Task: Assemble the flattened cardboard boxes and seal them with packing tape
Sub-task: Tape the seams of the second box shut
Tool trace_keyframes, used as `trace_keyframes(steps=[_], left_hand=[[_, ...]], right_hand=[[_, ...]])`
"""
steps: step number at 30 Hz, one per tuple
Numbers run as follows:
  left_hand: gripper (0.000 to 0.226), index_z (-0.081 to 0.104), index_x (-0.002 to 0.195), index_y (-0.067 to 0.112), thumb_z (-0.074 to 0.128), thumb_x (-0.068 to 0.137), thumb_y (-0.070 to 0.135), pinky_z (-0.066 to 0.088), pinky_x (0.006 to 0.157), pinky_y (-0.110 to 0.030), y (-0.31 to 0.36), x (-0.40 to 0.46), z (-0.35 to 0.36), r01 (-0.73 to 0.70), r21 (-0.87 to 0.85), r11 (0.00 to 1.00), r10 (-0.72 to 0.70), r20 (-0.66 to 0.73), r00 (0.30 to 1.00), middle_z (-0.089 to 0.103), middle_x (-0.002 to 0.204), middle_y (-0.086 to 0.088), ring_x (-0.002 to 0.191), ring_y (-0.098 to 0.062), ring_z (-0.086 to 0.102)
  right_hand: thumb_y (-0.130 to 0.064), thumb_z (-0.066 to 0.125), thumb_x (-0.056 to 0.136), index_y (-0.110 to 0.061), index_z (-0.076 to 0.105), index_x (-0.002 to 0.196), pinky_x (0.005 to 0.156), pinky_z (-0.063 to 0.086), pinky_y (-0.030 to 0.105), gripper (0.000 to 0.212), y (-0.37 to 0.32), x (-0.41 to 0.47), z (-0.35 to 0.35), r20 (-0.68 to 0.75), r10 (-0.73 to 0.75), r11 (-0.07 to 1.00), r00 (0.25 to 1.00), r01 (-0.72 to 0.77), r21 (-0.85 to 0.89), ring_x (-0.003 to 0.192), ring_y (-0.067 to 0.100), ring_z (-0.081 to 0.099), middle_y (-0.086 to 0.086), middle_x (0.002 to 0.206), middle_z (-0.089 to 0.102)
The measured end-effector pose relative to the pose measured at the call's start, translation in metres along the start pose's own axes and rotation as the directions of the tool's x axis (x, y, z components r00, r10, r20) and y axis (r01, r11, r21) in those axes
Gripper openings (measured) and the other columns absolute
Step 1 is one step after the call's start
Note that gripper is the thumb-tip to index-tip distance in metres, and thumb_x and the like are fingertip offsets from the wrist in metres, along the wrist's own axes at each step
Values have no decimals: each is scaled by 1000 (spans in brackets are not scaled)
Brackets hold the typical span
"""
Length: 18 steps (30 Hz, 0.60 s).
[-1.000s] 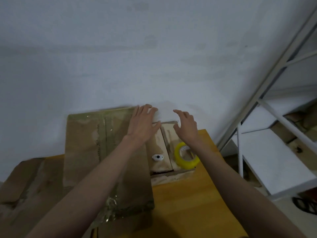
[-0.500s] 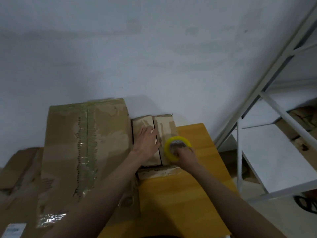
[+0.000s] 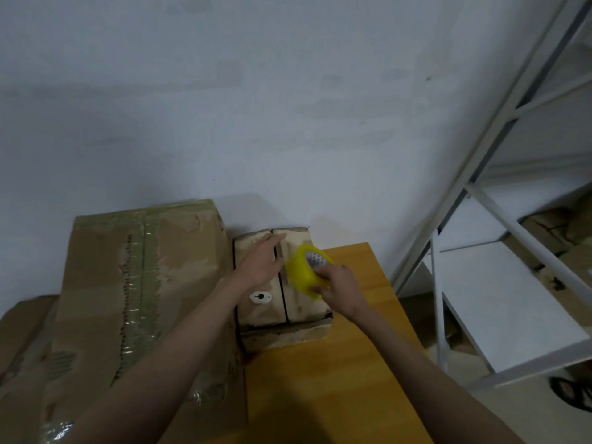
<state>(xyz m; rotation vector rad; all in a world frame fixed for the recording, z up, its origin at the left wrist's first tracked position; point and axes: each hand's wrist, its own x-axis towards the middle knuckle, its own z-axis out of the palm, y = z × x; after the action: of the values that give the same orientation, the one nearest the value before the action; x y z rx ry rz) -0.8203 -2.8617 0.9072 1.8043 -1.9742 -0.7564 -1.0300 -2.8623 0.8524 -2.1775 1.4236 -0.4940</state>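
Observation:
A small cardboard box (image 3: 266,310) stands against the wall, its two top flaps folded shut with a seam down the middle. My left hand (image 3: 261,262) lies flat on the left flap, fingers stretched toward the seam. My right hand (image 3: 341,282) grips a yellow roll of packing tape (image 3: 304,270), lifted and tilted over the right flap. A small white tag (image 3: 260,297) sits on the left flap.
A large taped cardboard box (image 3: 141,280) stands left of the small one, with flattened cardboard (image 3: 19,334) beyond it. The wooden table (image 3: 336,386) extends toward me. White metal shelving (image 3: 480,277) stands at the right, a sandal (image 3: 573,394) on the floor.
My right hand has picked the tape roll up off the box top and tilted it. My left hand slid forward on the left flap, uncovering the white tag.

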Motion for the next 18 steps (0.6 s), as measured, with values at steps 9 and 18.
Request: trace_keyframes(steps=[9,18], left_hand=[[27,72,114,3,61,90,-7,49,101,-43,23,-34,-46,-118,-270,956,70,-179,981,65,113,-18,105,-28,66],[8,78,95,9,74,88,11,55,93,-39,9,-97,-67,-140,-387,911,31,-274,961,75,100,-7,98,-22,71]], right_hand=[[-16,74,87,1,69,95,78,48,46,20,-41,-24,-41,-138,-155,933,978,191,305,88,28,61,17,94,69],[-10,72,87,-4,71,98,80,45,36,12,-81,-54,-36,-106,-211,882,972,236,408,89,14,59,8,94,69]])
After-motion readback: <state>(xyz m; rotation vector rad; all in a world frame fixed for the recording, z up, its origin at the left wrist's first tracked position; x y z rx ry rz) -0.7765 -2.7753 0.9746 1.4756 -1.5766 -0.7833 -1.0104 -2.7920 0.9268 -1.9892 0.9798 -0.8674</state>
